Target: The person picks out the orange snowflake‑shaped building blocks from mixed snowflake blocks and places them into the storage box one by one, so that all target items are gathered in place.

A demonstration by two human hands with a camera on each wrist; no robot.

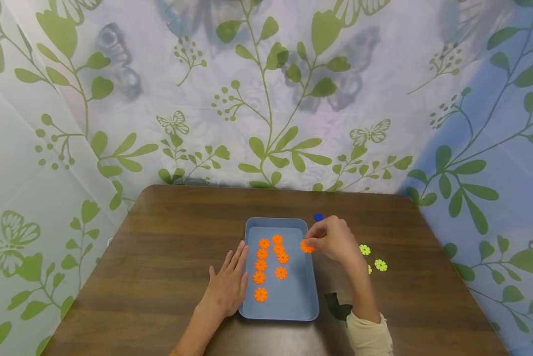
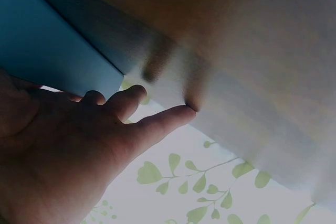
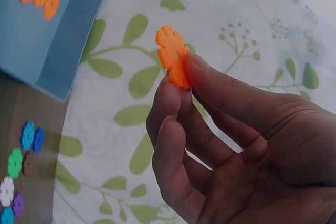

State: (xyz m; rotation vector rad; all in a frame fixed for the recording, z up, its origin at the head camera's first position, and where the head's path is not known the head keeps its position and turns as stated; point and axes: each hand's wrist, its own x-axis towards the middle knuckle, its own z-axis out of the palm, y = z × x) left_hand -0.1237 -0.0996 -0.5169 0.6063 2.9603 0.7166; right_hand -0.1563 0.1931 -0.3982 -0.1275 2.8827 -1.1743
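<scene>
An orange notched plastic disc (image 3: 172, 56) is pinched between the thumb and fingertips of my right hand (image 1: 335, 241), over the right rim of a blue-grey tray (image 1: 295, 296). Inside the tray lie several more orange discs (image 1: 260, 294), in two rough columns. My left hand (image 1: 225, 284) lies along the tray's left side with its fingers stretched out; in the left wrist view the fingers (image 2: 163, 121) are straight and hold nothing.
Yellow-green discs (image 1: 380, 265) lie on the brown table (image 1: 159, 237) right of my right forearm. A blue disc (image 1: 318, 217) sits behind that hand. The right wrist view shows green (image 3: 15, 162), white (image 3: 7, 191) and other coloured discs beside the tray. Patterned cloth (image 1: 266, 99) hangs behind.
</scene>
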